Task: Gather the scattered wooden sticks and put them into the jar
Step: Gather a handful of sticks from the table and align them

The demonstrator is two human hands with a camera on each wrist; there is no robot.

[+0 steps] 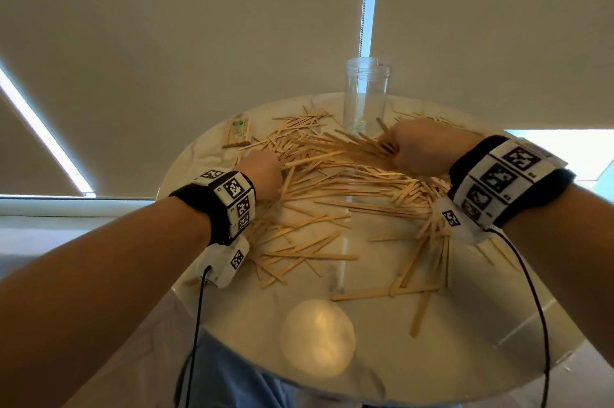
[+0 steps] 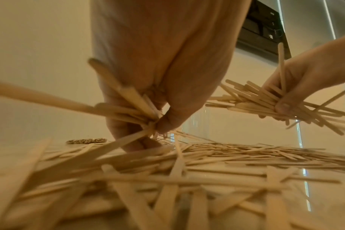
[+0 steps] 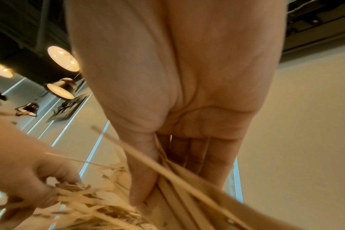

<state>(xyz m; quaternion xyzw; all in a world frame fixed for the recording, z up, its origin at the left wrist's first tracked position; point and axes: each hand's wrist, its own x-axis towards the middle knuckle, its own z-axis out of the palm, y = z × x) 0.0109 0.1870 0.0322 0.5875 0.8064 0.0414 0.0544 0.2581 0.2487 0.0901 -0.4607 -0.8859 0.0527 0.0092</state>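
Several flat wooden sticks lie scattered in a loose heap over the round table. A clear, uncapped jar stands upright at the table's far edge, apparently holding no sticks. My left hand is at the heap's left side, its thumb and fingers pinching a fan of sticks. My right hand is just right of the jar's base, gripping a thick bundle of sticks between thumb and fingers; the same bundle runs under its thumb in the right wrist view.
A small paper-wrapped packet of sticks lies at the table's far left. A pale round patch of light shows on the near part of the tabletop. Black cables hang from both wristbands. Window blinds stand behind the table.
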